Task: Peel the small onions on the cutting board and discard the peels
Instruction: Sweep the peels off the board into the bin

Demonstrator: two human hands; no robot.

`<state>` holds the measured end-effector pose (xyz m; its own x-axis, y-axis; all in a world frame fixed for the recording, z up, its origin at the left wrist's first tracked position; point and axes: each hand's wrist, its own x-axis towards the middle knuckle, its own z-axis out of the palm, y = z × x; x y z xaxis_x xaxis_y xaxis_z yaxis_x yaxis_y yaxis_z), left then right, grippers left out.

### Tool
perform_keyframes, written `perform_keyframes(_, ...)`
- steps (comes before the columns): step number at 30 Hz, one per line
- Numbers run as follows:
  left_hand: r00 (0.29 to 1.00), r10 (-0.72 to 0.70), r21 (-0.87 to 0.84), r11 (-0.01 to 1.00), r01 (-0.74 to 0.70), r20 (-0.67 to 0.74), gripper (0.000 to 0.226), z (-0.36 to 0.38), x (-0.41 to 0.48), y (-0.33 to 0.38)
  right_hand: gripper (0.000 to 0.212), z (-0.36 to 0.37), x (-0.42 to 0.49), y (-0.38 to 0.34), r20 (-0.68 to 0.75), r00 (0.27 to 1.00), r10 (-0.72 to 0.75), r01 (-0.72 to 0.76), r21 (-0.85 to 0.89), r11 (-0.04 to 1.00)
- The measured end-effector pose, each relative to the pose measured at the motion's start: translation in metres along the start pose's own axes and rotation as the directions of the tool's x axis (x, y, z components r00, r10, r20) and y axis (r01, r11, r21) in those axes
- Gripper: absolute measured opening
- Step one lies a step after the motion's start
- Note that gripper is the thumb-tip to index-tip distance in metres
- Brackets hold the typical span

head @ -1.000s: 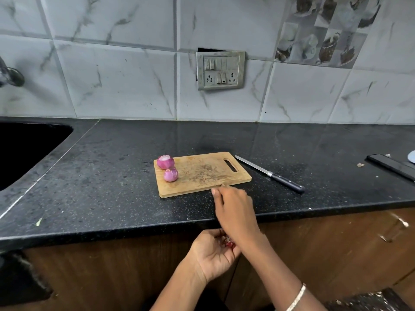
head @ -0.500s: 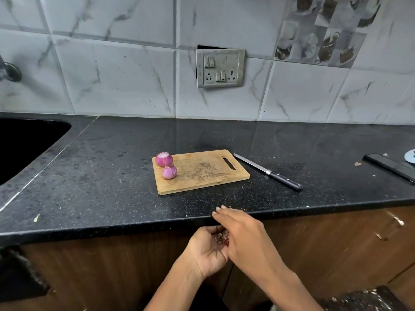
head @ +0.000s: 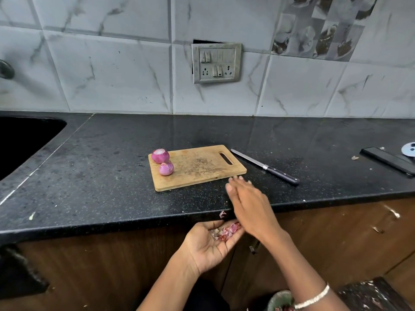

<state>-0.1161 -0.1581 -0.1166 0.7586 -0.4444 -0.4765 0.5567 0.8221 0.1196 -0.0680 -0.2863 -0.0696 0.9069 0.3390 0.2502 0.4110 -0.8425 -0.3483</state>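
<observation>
Both peeled onions sit on the left end of the wooden cutting board, the bigger onion right behind the smaller onion. My right hand is just off the board's near right corner, fingers straight and together, a bit blurry. The left hand is nearer me than the board, below the countertop edge, palm up and loosely cupped, with onion peels lying in it. The knife lies just right of the board.
</observation>
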Motion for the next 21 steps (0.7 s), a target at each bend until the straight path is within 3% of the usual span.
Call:
perform_keyframes(4, 0.999, 0.032, 0.052, 0.998, -0.03, -0.032, 0.043, -0.006, 0.006, 0.0, 0.049, 0.008, -0.034, -0.015, 0.004, 0.977, -0.213, 0.212, 0.107, 0.971)
perform_keyframes(10, 1.0, 0.013, 0.076, 0.997, -0.012, -0.019, 0.052, -0.011, 0.006, 0.001, 0.042, 0.017, -0.072, -0.011, -0.16, 0.935, -0.316, 0.35, 0.273, 0.896)
perform_keyframes(14, 0.998, 0.05, 0.04, 0.998, -0.051, 0.025, 0.044, -0.005, 0.004, -0.001, 0.044, 0.019, -0.057, -0.005, -0.361, 0.904, -0.229, 0.326, 0.237, 0.915)
perform_keyframes(16, 0.999, 0.039, 0.041, 0.998, -0.04, 0.027, 0.046, -0.004, 0.003, -0.001, 0.046, 0.02, -0.046, -0.006, -0.378, 0.906, -0.192, 0.28, 0.194, 0.94)
perform_keyframes(21, 0.999, 0.044, 0.077, 0.996, -0.046, 0.027, 0.043, -0.009, 0.004, -0.001, 0.039, 0.039, -0.07, -0.009, -0.423, 0.863, -0.277, 0.329, 0.054, 0.943)
